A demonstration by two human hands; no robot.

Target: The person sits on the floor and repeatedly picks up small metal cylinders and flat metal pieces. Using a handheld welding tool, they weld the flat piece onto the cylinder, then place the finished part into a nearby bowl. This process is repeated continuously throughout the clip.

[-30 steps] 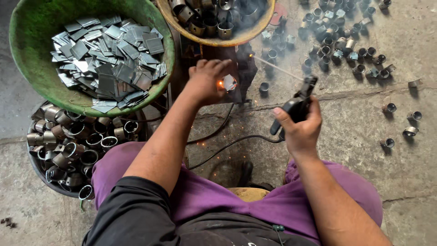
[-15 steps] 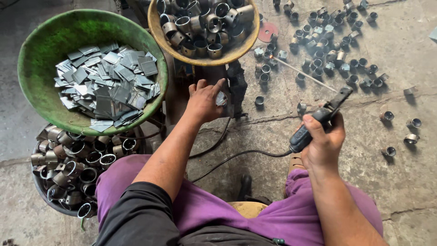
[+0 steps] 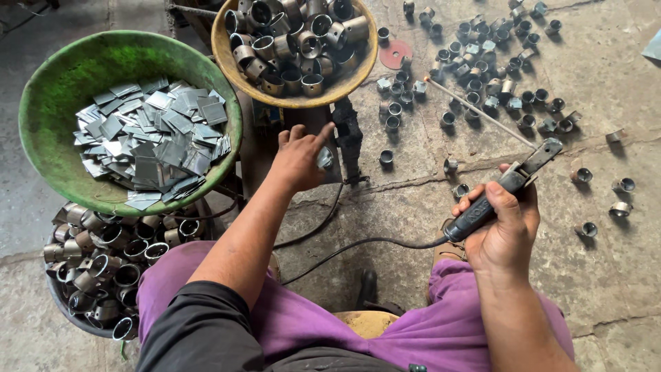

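Metal ring (image 3: pixel 325 158), frame centre, pinched by left hand (image 3: pixel 299 160) on a stand (image 3: pixel 348 138). Right hand (image 3: pixel 501 227) clamps welding holder (image 3: pixel 492 200), rod (image 3: pixel 475 110) lifted away. Step: between welds, apparently. Green bowl (image 3: pixel 48 124) of plates, upper left.

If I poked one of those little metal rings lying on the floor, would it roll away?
Probably not far. The metal rings mostly sit on their flat ends, so a poke would likely slide them over the rough concrete floor. Tipped sideways, one could roll. They look stiff, and fairly heavy for their size.
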